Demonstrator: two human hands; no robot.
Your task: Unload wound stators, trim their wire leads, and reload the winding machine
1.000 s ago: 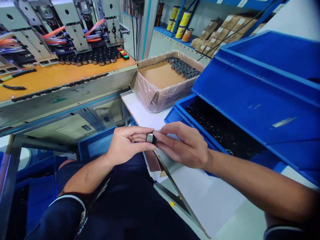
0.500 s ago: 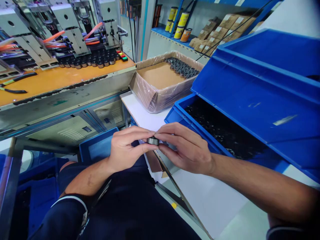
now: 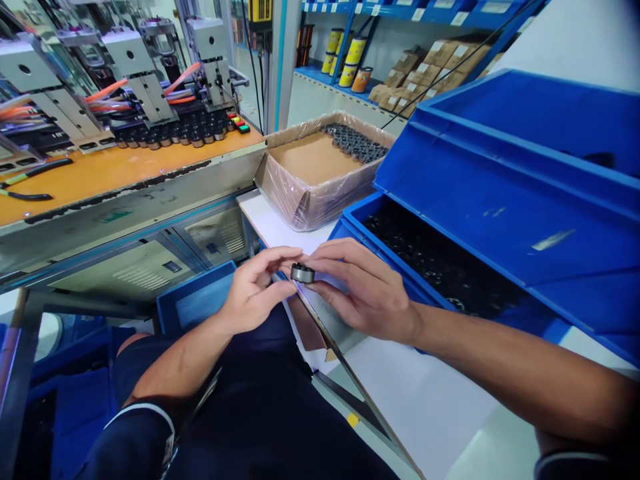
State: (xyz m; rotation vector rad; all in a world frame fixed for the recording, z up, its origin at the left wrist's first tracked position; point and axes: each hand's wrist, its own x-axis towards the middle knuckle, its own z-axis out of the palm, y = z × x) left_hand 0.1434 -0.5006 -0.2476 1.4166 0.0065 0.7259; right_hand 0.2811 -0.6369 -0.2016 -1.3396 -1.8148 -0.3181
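Observation:
A small round metal part with a black top (image 3: pixel 303 273) is held up over the white table's left edge. My right hand (image 3: pixel 367 287) pinches it from the right between thumb and fingers. On its other side my left hand (image 3: pixel 257 288) has its thumb and fingers around the part's left side, the thumb tip close to its lower edge. Whether the left fingertips press on it is hard to tell. A plastic-lined carton (image 3: pixel 307 203) with rows of dark round parts (image 3: pixel 356 142) stands beyond my hands.
Blue bins (image 3: pixel 500 173) are stacked at the right, the lower one holding black parts (image 3: pixel 435 260). At the left, an orange bench (image 3: pixel 190 155) carries machinery, round parts and pliers (image 3: pixel 30 175). Below it sits a blue tray (image 3: pixel 200 293). Shelving stands behind.
My left fingers have loosened and spread a little around the part, and more of the part shows. The camera view has shifted slightly.

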